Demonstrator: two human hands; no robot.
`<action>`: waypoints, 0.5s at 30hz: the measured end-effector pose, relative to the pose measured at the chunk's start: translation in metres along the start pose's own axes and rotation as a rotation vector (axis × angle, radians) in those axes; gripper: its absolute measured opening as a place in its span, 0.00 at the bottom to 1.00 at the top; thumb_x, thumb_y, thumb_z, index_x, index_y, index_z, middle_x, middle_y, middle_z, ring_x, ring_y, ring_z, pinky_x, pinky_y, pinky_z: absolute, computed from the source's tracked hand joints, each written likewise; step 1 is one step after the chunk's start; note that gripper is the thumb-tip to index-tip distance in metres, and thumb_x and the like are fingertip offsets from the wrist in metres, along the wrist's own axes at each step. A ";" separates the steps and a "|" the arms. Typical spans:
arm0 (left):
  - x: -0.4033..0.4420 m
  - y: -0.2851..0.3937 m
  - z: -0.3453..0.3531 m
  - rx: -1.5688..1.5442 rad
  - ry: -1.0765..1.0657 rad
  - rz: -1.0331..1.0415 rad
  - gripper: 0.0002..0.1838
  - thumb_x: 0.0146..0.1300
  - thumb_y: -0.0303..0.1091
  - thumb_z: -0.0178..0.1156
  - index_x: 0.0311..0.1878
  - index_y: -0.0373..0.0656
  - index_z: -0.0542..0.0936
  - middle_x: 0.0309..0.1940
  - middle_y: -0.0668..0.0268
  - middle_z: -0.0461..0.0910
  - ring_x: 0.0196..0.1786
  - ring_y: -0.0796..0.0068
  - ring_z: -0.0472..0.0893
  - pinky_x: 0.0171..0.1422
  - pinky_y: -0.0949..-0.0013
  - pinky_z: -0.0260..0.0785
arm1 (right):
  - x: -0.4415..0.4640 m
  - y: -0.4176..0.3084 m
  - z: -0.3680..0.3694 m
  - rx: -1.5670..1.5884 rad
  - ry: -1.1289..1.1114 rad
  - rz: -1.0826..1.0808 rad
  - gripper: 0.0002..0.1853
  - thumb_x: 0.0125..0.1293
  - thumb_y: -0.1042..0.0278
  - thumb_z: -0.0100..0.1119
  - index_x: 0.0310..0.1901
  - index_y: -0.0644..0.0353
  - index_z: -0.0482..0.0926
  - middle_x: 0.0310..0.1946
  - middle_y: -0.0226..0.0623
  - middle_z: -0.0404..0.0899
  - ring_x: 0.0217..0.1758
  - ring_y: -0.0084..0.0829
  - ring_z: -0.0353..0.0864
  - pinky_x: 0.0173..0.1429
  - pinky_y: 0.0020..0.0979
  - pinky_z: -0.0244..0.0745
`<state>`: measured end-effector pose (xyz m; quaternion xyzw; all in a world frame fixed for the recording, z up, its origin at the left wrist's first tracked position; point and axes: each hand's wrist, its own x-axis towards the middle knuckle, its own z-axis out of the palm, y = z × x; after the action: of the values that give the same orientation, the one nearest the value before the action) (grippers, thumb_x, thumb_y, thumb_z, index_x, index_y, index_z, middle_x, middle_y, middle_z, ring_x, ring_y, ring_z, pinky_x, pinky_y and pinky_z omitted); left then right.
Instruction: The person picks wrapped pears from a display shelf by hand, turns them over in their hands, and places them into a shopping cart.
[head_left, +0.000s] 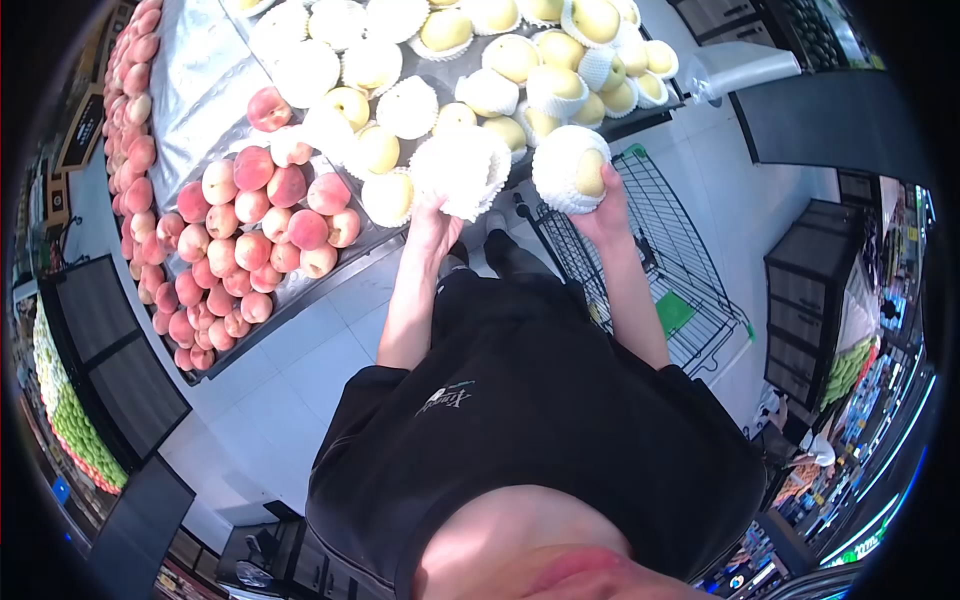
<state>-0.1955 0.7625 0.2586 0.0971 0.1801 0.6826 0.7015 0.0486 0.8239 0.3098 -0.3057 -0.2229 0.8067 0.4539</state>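
Item: yellow fruit (590, 172) in a white foam net (553, 165), right hand (612, 208) curled around its side. Second item: white foam bundle (455, 172), left hand (430, 224) pinching its lower rim; contents lost in glare. Handling, judged: modest weight, firm, easily bruised; net soft, liable to slip. Hold: cupped round the middle, lightly. Edges: desk (205, 70) front near both hands; netted fruit (513, 60) crowded beyond, peaches (252, 168) leftward. Room: floor (345, 325) between desk and body; wire cart (675, 312) beside the right arm.
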 end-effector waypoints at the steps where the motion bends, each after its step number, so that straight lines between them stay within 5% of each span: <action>1: 0.000 -0.003 -0.010 0.023 0.031 -0.033 0.40 0.59 0.42 0.72 0.69 0.36 0.65 0.60 0.58 0.77 0.60 0.65 0.81 0.62 0.63 0.79 | -0.007 0.000 -0.005 0.003 -0.002 -0.010 0.42 0.63 0.46 0.66 0.71 0.64 0.62 0.65 0.45 0.73 0.67 0.42 0.74 0.70 0.48 0.72; 4: -0.002 -0.007 -0.020 0.055 0.117 -0.114 0.40 0.59 0.46 0.69 0.69 0.38 0.65 0.58 0.55 0.79 0.48 0.64 0.86 0.40 0.70 0.87 | -0.029 0.001 -0.020 -0.042 0.008 -0.063 0.39 0.65 0.51 0.65 0.70 0.65 0.63 0.63 0.44 0.74 0.67 0.39 0.75 0.70 0.45 0.72; 8: -0.010 -0.013 0.005 0.071 0.006 -0.137 0.40 0.59 0.46 0.68 0.70 0.38 0.64 0.56 0.56 0.79 0.48 0.63 0.87 0.40 0.70 0.88 | -0.061 0.000 -0.029 0.001 -0.022 -0.109 0.37 0.65 0.53 0.65 0.69 0.66 0.64 0.62 0.43 0.75 0.66 0.37 0.76 0.70 0.42 0.72; 11: -0.023 -0.026 0.018 0.139 -0.116 -0.210 0.41 0.59 0.40 0.72 0.71 0.37 0.64 0.64 0.56 0.74 0.66 0.62 0.76 0.68 0.59 0.75 | -0.089 -0.002 -0.040 0.063 0.006 -0.146 0.38 0.65 0.53 0.66 0.69 0.66 0.64 0.63 0.43 0.75 0.67 0.38 0.75 0.71 0.42 0.71; 15: -0.056 -0.075 0.092 0.521 -0.198 -0.055 0.42 0.58 0.38 0.73 0.72 0.40 0.61 0.62 0.55 0.72 0.65 0.61 0.76 0.67 0.60 0.74 | -0.149 -0.009 -0.073 0.101 0.043 -0.277 0.38 0.64 0.52 0.66 0.69 0.65 0.65 0.64 0.42 0.74 0.68 0.38 0.74 0.72 0.44 0.69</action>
<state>-0.0915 0.7131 0.3210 0.3355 0.2826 0.5812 0.6854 0.1651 0.7048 0.3069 -0.2662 -0.2123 0.7398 0.5803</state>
